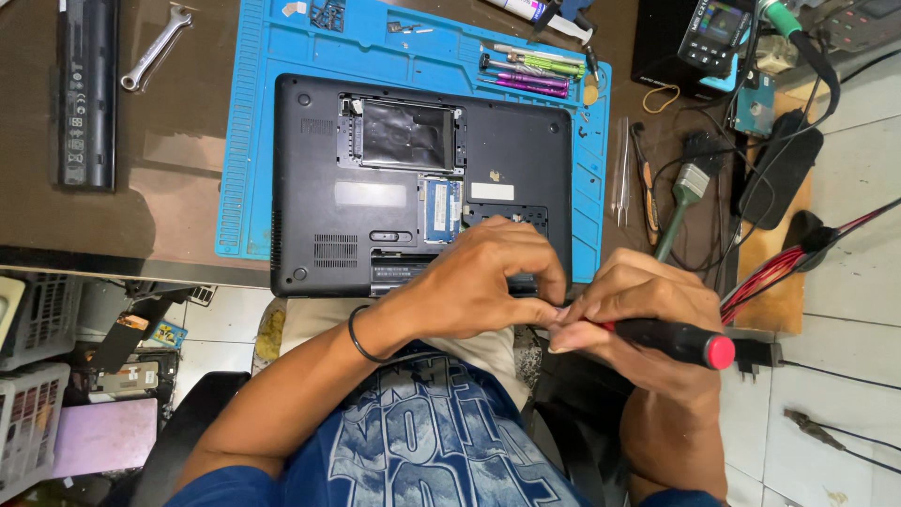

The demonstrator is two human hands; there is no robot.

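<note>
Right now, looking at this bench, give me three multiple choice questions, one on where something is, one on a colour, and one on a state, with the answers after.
1. Where does the silver wrench lie?
A. On the brown table, left of the blue mat
B. On top of the laptop
C. On the floor tiles

2. What colour is the end cap of the black-handled screwdriver in the right hand?
A. Green
B. Red
C. Yellow

3. How does the black laptop on the blue mat lie?
A. Open, screen lit
B. Shut, lid upward
C. Underside up, a bay uncovered

Answers: 1 A, the wrench rests on bare table beside the mat's left edge. 2 B, the cap at the handle's outer end is red. 3 C, vents and an open compartment face the camera, with the left hand on its near edge.
</note>
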